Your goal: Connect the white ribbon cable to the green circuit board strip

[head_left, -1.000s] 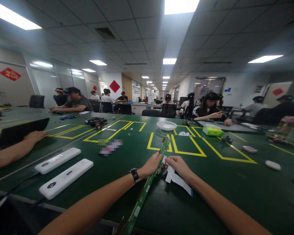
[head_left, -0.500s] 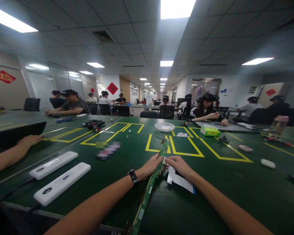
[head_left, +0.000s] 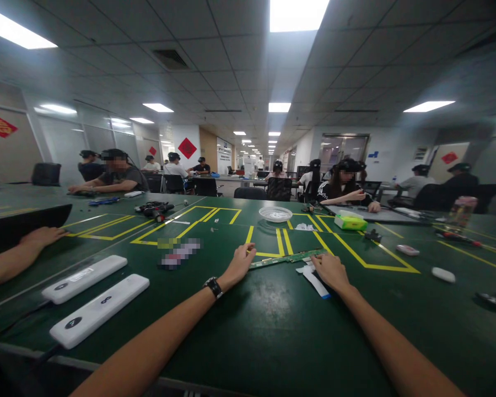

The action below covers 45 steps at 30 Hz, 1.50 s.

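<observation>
So your board (head_left: pixel 287 258) has swung round; half a second ago it ran lengthwise toward you, now it's crosswise between your hands, on or just above the table (head_left: pixel 273 336); your left hand (head_left: pixel 238 263) is loosely curled at the left end, can't tell if those fingers grip it; your right hand (head_left: pixel 331 271) bends over the other end, tips partly hidden, so can't tell if they're pinching; the white ribbon (head_left: pixel 316 284) trails toward you beside it; imo this angle makes both ends easier to reach.
</observation>
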Each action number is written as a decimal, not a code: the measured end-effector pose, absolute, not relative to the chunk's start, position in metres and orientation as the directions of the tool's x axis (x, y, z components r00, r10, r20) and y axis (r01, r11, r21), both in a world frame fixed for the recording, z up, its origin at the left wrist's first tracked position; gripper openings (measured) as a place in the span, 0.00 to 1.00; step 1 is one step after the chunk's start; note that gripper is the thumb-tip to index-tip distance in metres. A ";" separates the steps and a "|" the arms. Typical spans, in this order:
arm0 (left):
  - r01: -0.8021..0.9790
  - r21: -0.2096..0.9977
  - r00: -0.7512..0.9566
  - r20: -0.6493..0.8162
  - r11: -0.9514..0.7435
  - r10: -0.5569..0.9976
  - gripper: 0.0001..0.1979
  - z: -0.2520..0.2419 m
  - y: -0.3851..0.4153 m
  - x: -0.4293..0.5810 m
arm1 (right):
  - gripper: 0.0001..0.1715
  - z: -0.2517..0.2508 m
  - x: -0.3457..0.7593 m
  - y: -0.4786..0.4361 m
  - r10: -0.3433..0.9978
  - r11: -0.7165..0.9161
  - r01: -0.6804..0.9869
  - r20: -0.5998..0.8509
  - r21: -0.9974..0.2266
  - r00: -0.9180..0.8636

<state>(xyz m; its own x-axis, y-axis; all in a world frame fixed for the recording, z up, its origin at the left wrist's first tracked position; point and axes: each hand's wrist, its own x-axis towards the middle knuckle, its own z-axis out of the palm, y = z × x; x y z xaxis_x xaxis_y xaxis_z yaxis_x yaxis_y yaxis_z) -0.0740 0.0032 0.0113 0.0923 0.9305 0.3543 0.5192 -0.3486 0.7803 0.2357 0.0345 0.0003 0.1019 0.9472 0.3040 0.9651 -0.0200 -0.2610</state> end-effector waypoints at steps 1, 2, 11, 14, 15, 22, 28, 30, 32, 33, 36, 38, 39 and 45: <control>0.563 0.721 0.115 0.416 -0.404 0.902 0.20 0.011 0.001 -0.073 | 0.28 -0.001 0.238 0.036 0.944 -0.032 0.978 0.315 -0.208 0.098; 0.600 0.652 0.149 0.479 -0.464 0.865 0.19 0.011 -0.002 -0.071 | 0.26 -0.003 0.239 0.036 0.942 -0.012 0.984 0.328 -0.175 0.069; 0.578 0.193 0.629 0.514 -0.793 0.584 0.16 0.014 -0.048 -0.042 | 0.27 -0.006 0.211 0.030 0.906 0.341 0.937 0.294 -0.077 -0.306; 0.531 0.154 0.715 0.446 -0.833 0.539 0.16 0.014 -0.057 -0.035 | 0.29 -0.008 0.215 0.031 0.955 0.172 0.983 0.259 -0.070 -0.148; 0.525 0.148 0.730 0.428 -0.838 0.533 0.16 0.014 -0.058 -0.034 | 0.29 -0.009 0.218 0.033 0.962 0.115 0.991 0.255 -0.068 -0.094; 0.516 0.165 0.761 0.362 -0.841 0.538 0.18 0.014 -0.056 -0.037 | 0.31 -0.014 0.233 0.042 0.978 -0.039 0.997 0.200 -0.066 0.051; 0.521 0.168 0.773 0.323 -0.837 0.546 0.19 0.011 -0.055 -0.036 | 0.34 -0.018 0.232 0.044 0.995 -0.039 0.998 0.095 -0.043 0.043; 0.519 0.170 0.772 0.326 -0.838 0.545 0.19 0.011 -0.055 -0.036 | 0.36 -0.019 0.233 0.046 0.997 -0.040 0.998 0.072 -0.039 0.042; 0.517 0.172 0.773 0.327 -0.838 0.544 0.19 0.011 -0.055 -0.036 | 0.36 -0.019 0.236 0.046 0.998 -0.030 0.999 0.060 -0.030 0.032; 0.517 0.172 0.774 0.325 -0.838 0.544 0.19 0.011 -0.055 -0.037 | 0.36 -0.018 0.237 0.046 0.998 -0.022 0.999 0.057 -0.024 0.023; 0.516 0.171 0.779 0.314 -0.839 0.543 0.20 0.011 -0.055 -0.037 | 0.34 -0.014 0.242 0.045 0.999 0.010 1.000 0.050 -0.009 -0.010; 0.515 0.169 0.780 0.315 -0.840 0.541 0.20 0.012 -0.055 -0.037 | 0.32 -0.011 0.246 0.044 0.999 0.019 1.000 0.050 -0.014 -0.018; 0.515 0.169 0.779 0.318 -0.841 0.541 0.20 0.012 -0.055 -0.037 | 0.31 -0.010 0.248 0.043 0.998 0.016 1.000 0.057 -0.019 -0.015; 0.512 0.167 0.777 0.327 -0.842 0.538 0.20 0.012 -0.055 -0.038 | 0.29 -0.002 0.253 0.039 0.983 -0.019 1.000 0.183 0.007 0.017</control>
<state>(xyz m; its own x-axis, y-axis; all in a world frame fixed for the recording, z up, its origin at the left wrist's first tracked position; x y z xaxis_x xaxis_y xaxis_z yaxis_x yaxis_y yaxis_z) -0.0380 -0.0549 0.0120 0.7771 0.5376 0.3271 0.5123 -0.8423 0.1675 0.2533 0.0391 -0.0017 0.0173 0.9829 0.1834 0.9998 -0.0190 0.0075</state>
